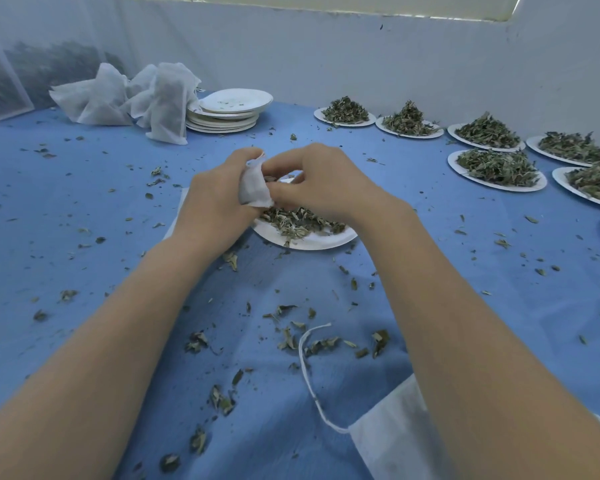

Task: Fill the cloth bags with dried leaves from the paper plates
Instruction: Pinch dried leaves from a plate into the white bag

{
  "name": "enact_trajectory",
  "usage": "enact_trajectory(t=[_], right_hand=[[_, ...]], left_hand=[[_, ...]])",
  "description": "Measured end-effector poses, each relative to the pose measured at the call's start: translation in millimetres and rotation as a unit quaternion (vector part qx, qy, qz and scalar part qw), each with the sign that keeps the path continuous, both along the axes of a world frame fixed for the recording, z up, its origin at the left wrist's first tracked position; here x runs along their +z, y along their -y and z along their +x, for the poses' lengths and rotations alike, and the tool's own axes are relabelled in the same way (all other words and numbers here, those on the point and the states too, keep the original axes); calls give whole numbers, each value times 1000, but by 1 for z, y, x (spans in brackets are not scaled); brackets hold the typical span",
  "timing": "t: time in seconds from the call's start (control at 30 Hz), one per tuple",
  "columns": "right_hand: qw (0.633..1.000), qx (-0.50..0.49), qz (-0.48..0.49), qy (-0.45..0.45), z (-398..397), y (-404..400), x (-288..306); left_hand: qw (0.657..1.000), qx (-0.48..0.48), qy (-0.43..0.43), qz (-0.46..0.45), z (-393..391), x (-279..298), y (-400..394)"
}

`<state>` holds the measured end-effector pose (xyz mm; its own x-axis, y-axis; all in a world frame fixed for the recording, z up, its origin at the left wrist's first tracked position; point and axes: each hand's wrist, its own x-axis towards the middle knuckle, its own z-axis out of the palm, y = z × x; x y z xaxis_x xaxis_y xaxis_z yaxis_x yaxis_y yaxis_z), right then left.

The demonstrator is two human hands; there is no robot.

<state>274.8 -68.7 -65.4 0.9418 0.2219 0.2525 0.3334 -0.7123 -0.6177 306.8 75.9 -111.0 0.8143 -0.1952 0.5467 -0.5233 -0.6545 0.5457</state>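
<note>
Nearest the camera, bottom right, a flat empty cloth bag lies on the blue table cover, its white drawstring looping off to the left; loose leaf bits scattered all around it. Both forearms reach forward over that. Mid-table: left hand has its fingers curled round a small white cloth bag in work, held upright with the mouth at the top, long axis roughly vertical. Right hand meets it from the right, fingertips pinched at the bag's mouth, seemingly pushing leaves in; whether it has leaves in the pinch can't be told. Key relation: the working paper plate with its remaining dried leaves sits directly under and just behind both hands, nearer the right hand, so the next scoop likely means the right hand dropping straight down while the left keeps the mouth open above the plate. Roughly half a plate left, by my guess. Further back left: pile of filled cloth bags touching a stack of emptied plates. Far right: full plates of leaves in rows along the wall, so plenty of the task remains.
</note>
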Motion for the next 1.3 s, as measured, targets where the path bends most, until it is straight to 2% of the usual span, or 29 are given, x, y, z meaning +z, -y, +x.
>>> enact_trajectory(t=[0.17, 0.3, 0.47, 0.6, 0.77, 0.97, 1.2, 1.3], right_hand=[[999, -34, 13, 29, 3, 0, 2], [999, -11, 39, 29, 2, 3, 8], [997, 19, -65, 36, 0, -6, -1], [996, 14, -69, 46, -1, -4, -1], [987, -23, -139, 80, 3, -14, -3], [997, 21, -53, -46, 2, -12, -4], [994, 38, 93, -35, 0, 2, 1], [993, 14, 119, -17, 4, 6, 1]], left_hand=[[999, -10, 8, 42, 0, 0, 1], [1000, -7, 15, 5, -3, 3, 4], [1000, -20, 0, -2, -5, 5, 8], [999, -42, -23, -19, -6, 6, 8], [999, -40, -12, -8, -8, 4, 10], [999, -38, 8, 28, -8, 4, 9], [997, 3, 19, 73, -1, 3, -9], [996, 17, 28, 82, 0, 2, -10]])
